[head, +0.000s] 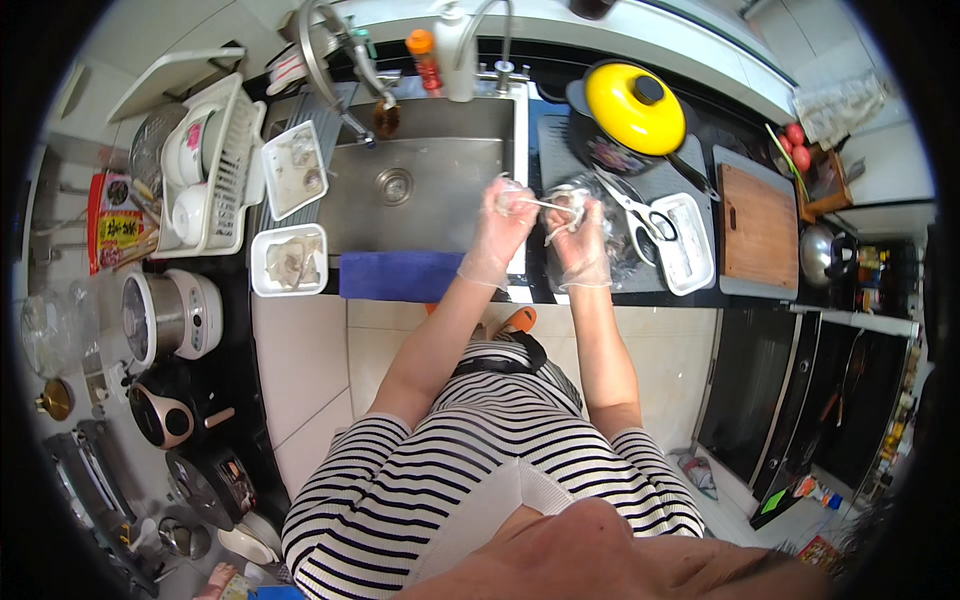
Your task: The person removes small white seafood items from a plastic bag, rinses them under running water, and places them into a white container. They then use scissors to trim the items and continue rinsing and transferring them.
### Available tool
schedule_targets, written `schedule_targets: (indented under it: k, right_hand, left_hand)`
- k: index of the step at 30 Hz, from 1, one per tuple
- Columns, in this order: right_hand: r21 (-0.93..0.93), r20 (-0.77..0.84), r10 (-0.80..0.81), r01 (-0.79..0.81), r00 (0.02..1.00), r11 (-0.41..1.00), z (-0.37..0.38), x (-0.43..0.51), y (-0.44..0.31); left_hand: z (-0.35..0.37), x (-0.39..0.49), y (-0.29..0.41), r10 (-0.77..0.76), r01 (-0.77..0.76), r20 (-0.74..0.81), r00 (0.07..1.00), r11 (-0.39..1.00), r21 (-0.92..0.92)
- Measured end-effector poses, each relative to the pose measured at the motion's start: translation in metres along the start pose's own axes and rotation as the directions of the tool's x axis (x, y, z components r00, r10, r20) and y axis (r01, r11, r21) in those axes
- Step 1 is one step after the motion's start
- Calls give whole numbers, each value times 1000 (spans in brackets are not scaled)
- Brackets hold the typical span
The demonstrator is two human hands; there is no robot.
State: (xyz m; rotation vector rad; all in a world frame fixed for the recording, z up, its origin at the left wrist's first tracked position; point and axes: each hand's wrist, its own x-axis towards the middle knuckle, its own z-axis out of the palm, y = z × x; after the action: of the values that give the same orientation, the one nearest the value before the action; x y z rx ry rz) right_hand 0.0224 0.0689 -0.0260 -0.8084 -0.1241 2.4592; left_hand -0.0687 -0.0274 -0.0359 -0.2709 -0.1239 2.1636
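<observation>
Both hands wear clear plastic gloves. At the sink's right edge, my left hand (512, 214) grips one end of a thin whitish strand that is stretched between the hands. My right hand (575, 225) holds a pale, soft, stringy piece of food (568, 204) at the strand's other end; what the food is I cannot tell. Beneath and beside my right hand lies a clear plastic bag (621, 251) on a grey mat. Kitchen scissors (637, 208) rest against a white plastic tray (701, 271) to the right of it.
Left of the steel sink (442, 161) stand two white trays (271, 202) (259, 259) with pale contents, and a dish rack (225, 217). A blue cloth (401, 275) hangs at its front edge. A yellow-lidded pot (619, 97) and a wooden cutting board (761, 225) are to the right.
</observation>
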Motion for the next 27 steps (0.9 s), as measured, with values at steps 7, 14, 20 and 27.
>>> schedule_targets:
  k: [7,14,20,27]
  right_hand:
    - [-374,114,126,-74,985,924,50,30,95]
    - [-450,115,303,-223,946,865,63,72,175]
    - [-447,111,574,-475,811,758,60,81,218]
    - [-540,115,502,-370,857,756,56,64,233]
  left_hand:
    - [41,-85,174,445,-255,-105,889,674,694]
    - [39,-186,313,824,181,-103,558,0,983]
    - [17,-209,374,590,567,200,782,-807,164]
    - [55,-195,362,591,660,384,709,-748,-68]
